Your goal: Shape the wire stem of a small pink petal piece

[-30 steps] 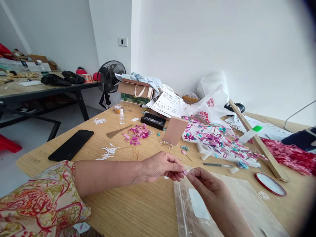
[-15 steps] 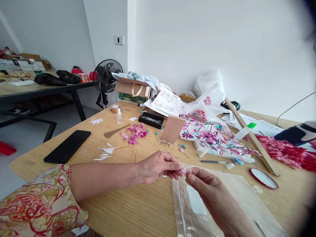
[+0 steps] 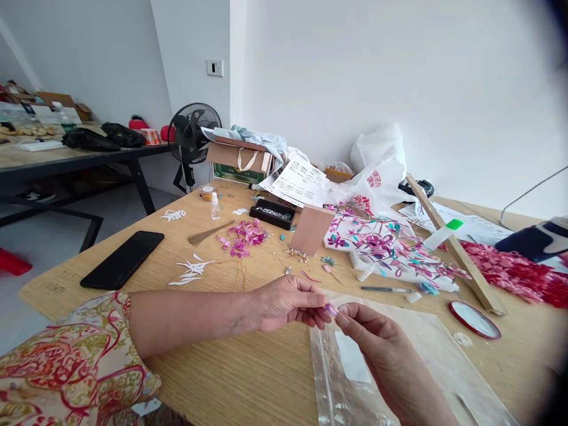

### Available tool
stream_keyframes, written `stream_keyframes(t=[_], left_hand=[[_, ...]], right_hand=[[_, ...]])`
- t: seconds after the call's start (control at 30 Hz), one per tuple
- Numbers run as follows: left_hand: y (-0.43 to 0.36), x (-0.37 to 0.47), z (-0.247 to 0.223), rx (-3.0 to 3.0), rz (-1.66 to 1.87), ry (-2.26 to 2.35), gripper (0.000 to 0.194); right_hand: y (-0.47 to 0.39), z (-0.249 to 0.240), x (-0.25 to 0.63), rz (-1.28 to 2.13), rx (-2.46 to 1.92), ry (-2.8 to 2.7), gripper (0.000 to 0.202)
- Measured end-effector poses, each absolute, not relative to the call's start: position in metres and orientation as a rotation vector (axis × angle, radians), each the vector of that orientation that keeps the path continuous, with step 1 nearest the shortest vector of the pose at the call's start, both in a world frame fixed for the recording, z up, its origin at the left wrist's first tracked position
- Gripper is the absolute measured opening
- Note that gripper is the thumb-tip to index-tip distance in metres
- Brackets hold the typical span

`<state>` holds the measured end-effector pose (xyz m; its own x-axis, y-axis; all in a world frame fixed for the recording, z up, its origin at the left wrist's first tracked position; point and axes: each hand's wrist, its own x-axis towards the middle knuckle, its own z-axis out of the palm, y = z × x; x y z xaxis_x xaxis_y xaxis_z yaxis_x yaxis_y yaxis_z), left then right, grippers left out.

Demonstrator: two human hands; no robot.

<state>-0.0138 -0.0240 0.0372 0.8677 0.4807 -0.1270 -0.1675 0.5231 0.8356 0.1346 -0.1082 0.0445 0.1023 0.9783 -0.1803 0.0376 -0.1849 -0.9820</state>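
Cluttered table (image 3: 248, 378); both hands (image 3: 288, 302) pinching bag (image 3: 350, 367).

Black phone (image 3: 122, 260) near the table's (image 3: 248, 378) left edge; fan (image 3: 191, 142) beyond the far corner; red-rimmed lid (image 3: 474, 319) toward the right edge.

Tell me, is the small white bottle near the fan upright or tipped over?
Upright: the small white bottle stands on the table, cap on top.
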Motion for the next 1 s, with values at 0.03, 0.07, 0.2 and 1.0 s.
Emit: stream_keyframes(t=[0.03, 0.07, 0.2, 1.0], left_hand=[[-0.024, -0.015, 0.038, 0.948, 0.383, 0.371, 0.021], [-0.023, -0.015, 0.039, 0.951, 0.367, 0.38, 0.021], [-0.021, -0.019, 0.043, 0.984, 0.327, 0.409, 0.025], [-0.024, -0.016, 0.04, 0.92, 0.306, 0.453, 0.021]], right_hand=[[-0.108, 0.044, 0.135, 1.234, -1.434, -1.083, 0.019], [-0.108, 0.043, 0.135, 1.226, -1.442, -1.092, 0.019], [-0.108, 0.04, 0.138, 1.21, -1.469, -1.121, 0.02], [-0.109, 0.046, 0.131, 1.144, -1.434, -1.105, 0.018]])
